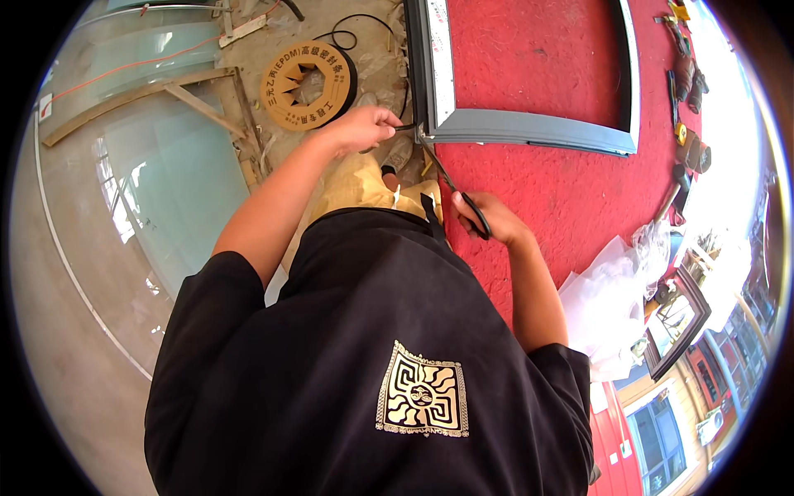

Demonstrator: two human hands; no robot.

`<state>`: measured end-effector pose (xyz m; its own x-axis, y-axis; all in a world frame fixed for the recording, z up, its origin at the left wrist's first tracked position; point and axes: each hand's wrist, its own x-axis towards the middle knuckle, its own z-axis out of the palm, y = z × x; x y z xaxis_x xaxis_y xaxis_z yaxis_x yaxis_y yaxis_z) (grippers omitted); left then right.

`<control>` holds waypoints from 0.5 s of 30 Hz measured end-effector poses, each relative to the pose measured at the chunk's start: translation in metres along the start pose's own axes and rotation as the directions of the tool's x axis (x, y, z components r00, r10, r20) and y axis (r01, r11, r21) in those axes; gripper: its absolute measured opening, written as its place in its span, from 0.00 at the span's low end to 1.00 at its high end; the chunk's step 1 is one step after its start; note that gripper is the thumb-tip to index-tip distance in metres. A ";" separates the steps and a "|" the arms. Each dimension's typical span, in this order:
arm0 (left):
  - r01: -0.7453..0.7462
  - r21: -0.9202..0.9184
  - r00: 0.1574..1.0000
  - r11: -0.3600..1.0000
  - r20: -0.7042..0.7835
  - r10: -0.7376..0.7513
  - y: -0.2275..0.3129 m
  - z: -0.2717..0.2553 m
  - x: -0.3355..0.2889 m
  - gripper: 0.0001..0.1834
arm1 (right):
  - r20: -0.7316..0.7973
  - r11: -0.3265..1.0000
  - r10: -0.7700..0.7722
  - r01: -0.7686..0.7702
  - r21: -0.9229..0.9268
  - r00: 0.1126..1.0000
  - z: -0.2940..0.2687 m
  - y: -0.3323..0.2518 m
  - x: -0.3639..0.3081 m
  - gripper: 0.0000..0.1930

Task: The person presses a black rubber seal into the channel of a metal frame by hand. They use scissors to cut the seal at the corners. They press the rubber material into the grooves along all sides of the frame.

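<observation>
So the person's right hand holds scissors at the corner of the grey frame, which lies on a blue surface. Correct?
Not quite: the surface is red, not blue, as the head view shows. The right hand does hold scissors pointing at the corner of the grey frame.

Red table covering [571,190], grey window frame [529,128], black scissors [463,194], tan cardboard reel [308,85]

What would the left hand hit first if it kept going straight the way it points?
Probably the corner of the grey metal window frame on the red carpet; the left hand, pinching a thin black rubber strip, points right at it.
</observation>
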<state>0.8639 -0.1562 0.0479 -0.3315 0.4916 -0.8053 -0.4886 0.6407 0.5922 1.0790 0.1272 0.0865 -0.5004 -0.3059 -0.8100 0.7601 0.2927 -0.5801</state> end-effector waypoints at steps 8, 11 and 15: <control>-0.124 0.191 0.991 0.974 -0.032 0.132 -0.022 -0.006 0.008 0.18 | 0.086 0.996 0.027 -0.035 0.087 0.996 0.005 -0.023 0.009 0.45; -0.171 0.258 0.981 0.951 -0.048 0.190 -0.028 -0.006 0.011 0.18 | 0.107 0.996 0.021 -0.030 0.079 0.994 0.004 -0.021 0.015 0.46; -0.238 0.315 0.961 0.919 -0.062 0.270 -0.034 -0.006 0.014 0.17 | 0.097 0.999 0.030 -0.034 0.040 0.995 0.001 -0.024 0.019 0.46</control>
<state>0.8707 -0.1748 0.0166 -0.5005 0.6086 -0.6157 -0.1164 0.6574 0.7445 1.0518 0.1133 0.0846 -0.4351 -0.3837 -0.8145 0.7925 0.2662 -0.5487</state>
